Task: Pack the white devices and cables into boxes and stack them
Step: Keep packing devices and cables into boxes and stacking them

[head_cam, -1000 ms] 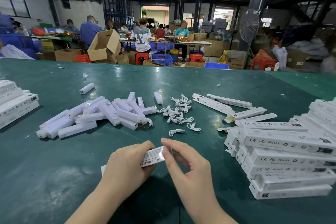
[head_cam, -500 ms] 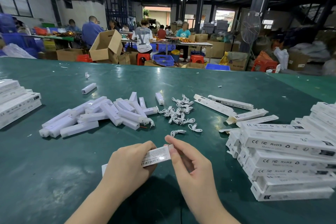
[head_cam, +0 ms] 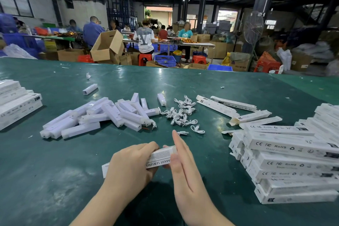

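Observation:
My left hand [head_cam: 128,167] grips a long white printed box [head_cam: 159,156] low over the green table [head_cam: 55,180], close to me. My right hand [head_cam: 183,163] lies flat against the box's right end, fingers straight, thumb under the box. A heap of white bar devices [head_cam: 102,115] lies left of centre. Small coiled white cables [head_cam: 181,113] are scattered just beyond my hands. A stack of boxes [head_cam: 293,161] stands at the right, and another stack of boxes [head_cam: 16,104] sits at the far left edge.
A few flat unfilled boxes [head_cam: 227,105] lie beyond the right stack. One short white piece [head_cam: 89,89] lies alone further back. Behind the table, people sit at other benches among cardboard cartons [head_cam: 107,46], blue crates and red stools.
My right hand has gone from pinching the box's right end to pressing flat against it with straight fingers. The box sits slightly higher in my left hand.

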